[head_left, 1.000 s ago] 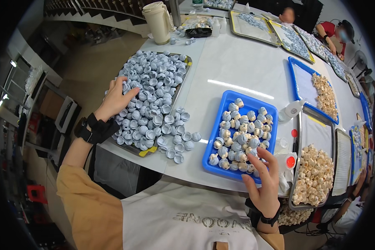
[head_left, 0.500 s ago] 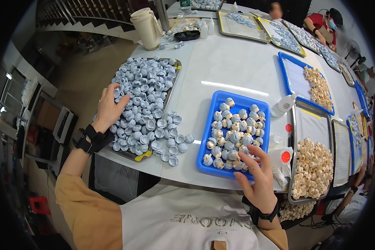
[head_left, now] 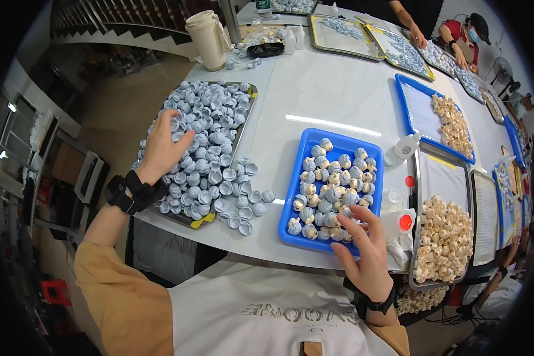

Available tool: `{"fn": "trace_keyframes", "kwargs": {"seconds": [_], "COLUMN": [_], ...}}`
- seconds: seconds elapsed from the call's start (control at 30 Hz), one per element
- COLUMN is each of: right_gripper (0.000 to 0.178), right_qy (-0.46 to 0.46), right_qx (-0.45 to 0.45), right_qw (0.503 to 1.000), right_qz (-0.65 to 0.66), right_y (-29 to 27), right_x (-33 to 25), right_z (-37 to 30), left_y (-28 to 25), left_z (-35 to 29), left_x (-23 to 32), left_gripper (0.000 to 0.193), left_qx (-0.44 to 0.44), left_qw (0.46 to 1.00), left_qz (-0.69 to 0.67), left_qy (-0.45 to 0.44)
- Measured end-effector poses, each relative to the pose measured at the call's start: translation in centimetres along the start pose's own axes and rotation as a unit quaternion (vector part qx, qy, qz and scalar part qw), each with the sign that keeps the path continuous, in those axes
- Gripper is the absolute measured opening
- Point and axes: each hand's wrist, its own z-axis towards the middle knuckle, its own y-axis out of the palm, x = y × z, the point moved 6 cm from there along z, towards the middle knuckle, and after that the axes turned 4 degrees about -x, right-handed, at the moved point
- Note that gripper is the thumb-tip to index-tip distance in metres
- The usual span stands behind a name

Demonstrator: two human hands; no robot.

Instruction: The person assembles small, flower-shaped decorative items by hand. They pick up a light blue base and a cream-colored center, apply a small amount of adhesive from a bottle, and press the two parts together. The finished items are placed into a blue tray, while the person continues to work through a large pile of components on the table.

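My left hand (head_left: 167, 148) rests over the left edge of a heaped pile of small grey-blue cup-shaped shells (head_left: 210, 127), thumb and index finger spread apart; its other fingertips are hidden. The shells fill a metal tray (head_left: 250, 102), and several lie loose on the table to its right. Above the near right corner of a blue plastic tray (head_left: 286, 210) is my right hand (head_left: 366, 255), fingers parted and curved, with nothing visible between them. Inside that tray sit rows of small balls (head_left: 333, 179), part grey-blue and part cream.
Right of the blue tray stand white squeeze bottles (head_left: 404, 147) and a pot with a red top (head_left: 404, 222). A metal tray of cream popcorn-like pieces (head_left: 442, 237) lies farther right. A beige pitcher (head_left: 207, 41) stands at the back left. Another person's hand (head_left: 418, 37) reaches over far trays.
My left hand has shifted slightly right over the shells. My right hand stays almost still. A co-worker's arm has come in at the far side of the table.
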Motion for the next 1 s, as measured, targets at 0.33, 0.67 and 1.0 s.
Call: {"fn": "trace_keyframes", "kwargs": {"seconds": [0.33,0.67,1.0], "right_gripper": [0.046,0.047,0.047], "right_qy": [-0.007,-0.009,0.0], "right_qx": [0.007,0.006,0.01], "right_qw": [1.0,0.999,0.999], "right_qz": [-0.019,-0.033,-0.031], "right_y": [-0.1,0.0,-0.4], "right_x": [-0.1,0.0,0.1], "right_z": [0.1,0.0,-0.4], "left_y": [0.7,2.3,4.2], "left_z": [0.4,1.2,1.8], "left_x": [1.7,4.8,8.9], "left_gripper": [0.046,0.036,0.043], "left_qx": [-0.049,-0.108,-0.237], "left_qw": [0.999,0.994,0.969], "left_qz": [0.009,-0.026,0.004], "left_qy": [0.005,-0.011,0.064]}}
